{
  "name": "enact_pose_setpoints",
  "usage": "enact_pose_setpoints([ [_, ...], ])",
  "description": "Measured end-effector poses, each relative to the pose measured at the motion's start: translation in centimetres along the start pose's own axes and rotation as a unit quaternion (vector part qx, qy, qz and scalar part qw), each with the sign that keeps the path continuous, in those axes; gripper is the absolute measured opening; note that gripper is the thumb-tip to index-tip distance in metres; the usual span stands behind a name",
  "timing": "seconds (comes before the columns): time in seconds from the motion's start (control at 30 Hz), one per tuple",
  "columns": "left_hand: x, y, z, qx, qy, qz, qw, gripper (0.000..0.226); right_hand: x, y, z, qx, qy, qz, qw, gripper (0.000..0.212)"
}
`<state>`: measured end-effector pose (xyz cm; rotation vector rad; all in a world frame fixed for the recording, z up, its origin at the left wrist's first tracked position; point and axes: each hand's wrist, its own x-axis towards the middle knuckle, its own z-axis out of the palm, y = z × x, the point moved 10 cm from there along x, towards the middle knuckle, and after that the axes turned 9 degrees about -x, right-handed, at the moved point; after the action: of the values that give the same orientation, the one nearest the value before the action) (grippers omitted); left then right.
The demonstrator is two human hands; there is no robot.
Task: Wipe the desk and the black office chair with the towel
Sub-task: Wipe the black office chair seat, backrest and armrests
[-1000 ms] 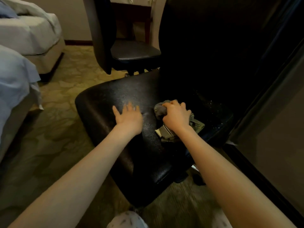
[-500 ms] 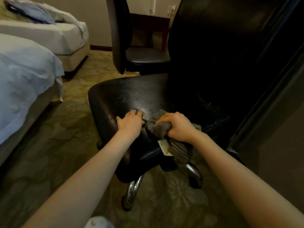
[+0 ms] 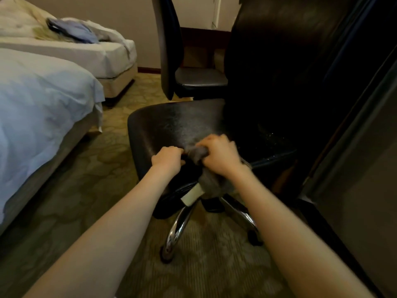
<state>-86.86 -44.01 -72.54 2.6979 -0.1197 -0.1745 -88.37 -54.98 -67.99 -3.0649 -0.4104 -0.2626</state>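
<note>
Wiping at the front lip of the black office chair (image 3: 178, 125) seat, with the towel (image 3: 211, 183) bunched in the clenched fingers of the right hand (image 3: 219, 157) and its tail hanging off the edge. Left hand (image 3: 167, 160) curled just beside it (gripping cloth or seat rim, cannot tell). Best to spread the wad flatter, press firmly, drag along the rim in overlapping passes, and steady the seat against swivelling.

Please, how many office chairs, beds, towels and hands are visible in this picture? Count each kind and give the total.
Black office chairs: 2 (near chair, far chair)
Beds: 2 (near bed, far bed)
Towels: 1 (grey towel, gripped by the right hand)
Hands: 2 (left hand, right hand)
Total: 7
</note>
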Motion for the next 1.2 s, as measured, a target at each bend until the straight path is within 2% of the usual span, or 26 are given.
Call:
enact_pose_setpoints([
  [0.1, -0.2, 0.2, 0.3, 0.042, 0.024, 0.003, 0.999, 0.037, 0.1, -0.7, 1.9, 0.003, -0.049, -0.037, 0.998, 0.033],
  [0.2, -0.4, 0.7, 0.2, 0.038, 0.026, 0.018, 0.999, 0.038, -1.7, 0.4, 1.6, 0.111, -0.184, -0.124, 0.969, 0.036],
  [0.27, -0.7, 0.9, 0.3, 0.037, 0.019, 0.021, 0.999, 0.037, -2.9, 1.5, 0.4, 0.186, -0.214, -0.14, 0.949, 0.038],
  [0.3, -0.7, 0.9, 0.2, 0.036, 0.014, 0.021, 0.999, 0.037, -2.7, 2.4, -0.3, 0.221, -0.189, -0.121, 0.949, 0.036],
  [0.37, -0.3, 0.7, 0.0, 0.023, -0.005, 0.009, 1.0, 0.037, -0.8, 4.2, -1.1, 0.259, -0.084, -0.042, 0.961, 0.032],
  [0.43, 0.4, 0.8, -0.7, 0.044, -0.02, -0.012, 0.999, 0.036, 0.9, 4.4, -0.6, 0.192, 0.02, 0.056, 0.98, 0.037],
  [0.47, 0.8, 1.2, -0.9, 0.076, -0.023, -0.013, 0.997, 0.037, 1.4, 3.4, 0.3, 0.14, 0.034, 0.091, 0.985, 0.039],
  [0.53, 1.7, 2.0, -0.8, 0.141, -0.029, 0.002, 0.99, 0.05, 2.2, 1.1, 2.4, 0.057, 0.004, 0.118, 0.991, 0.038],
  [0.67, 3.6, 1.1, 0.9, 0.125, -0.117, -0.013, 0.985, 0.086, 2.5, 2.8, 2.6, 0.046, -0.021, 0.165, 0.985, 0.037],
  [0.73, 4.0, 0.7, 1.0, 0.163, -0.141, -0.022, 0.976, 0.085, 1.3, 6.4, 2.2, 0.033, -0.022, 0.228, 0.973, 0.043],
  [0.87, 3.8, 1.6, 1.3, 0.223, -0.144, -0.036, 0.964, 0.066, -4.0, 14.4, 0.0, -0.059, -0.027, 0.355, 0.933, 0.042],
  [0.97, 3.9, 3.2, -0.1, 0.222, -0.108, -0.031, 0.968, 0.057, -5.6, 15.8, -2.2, -0.08, 0.025, 0.363, 0.928, 0.04],
  [1.07, 5.3, 6.6, -1.0, 0.187, -0.039, 0.034, 0.981, 0.064, -2.7, 13.3, -3.5, -0.036, 0.088, 0.327, 0.94, 0.043],
  [1.13, 6.0, 7.8, 0.2, 0.177, -0.048, 0.042, 0.982, 0.076, 0.4, 10.2, -3.6, -0.027, 0.109, 0.275, 0.955, 0.044],
  [1.2, 6.5, 7.3, 1.7, 0.176, -0.071, 0.002, 0.982, 0.07, 3.7, 6.8, -2.1, -0.033, 0.092, 0.204, 0.974, 0.044],
])
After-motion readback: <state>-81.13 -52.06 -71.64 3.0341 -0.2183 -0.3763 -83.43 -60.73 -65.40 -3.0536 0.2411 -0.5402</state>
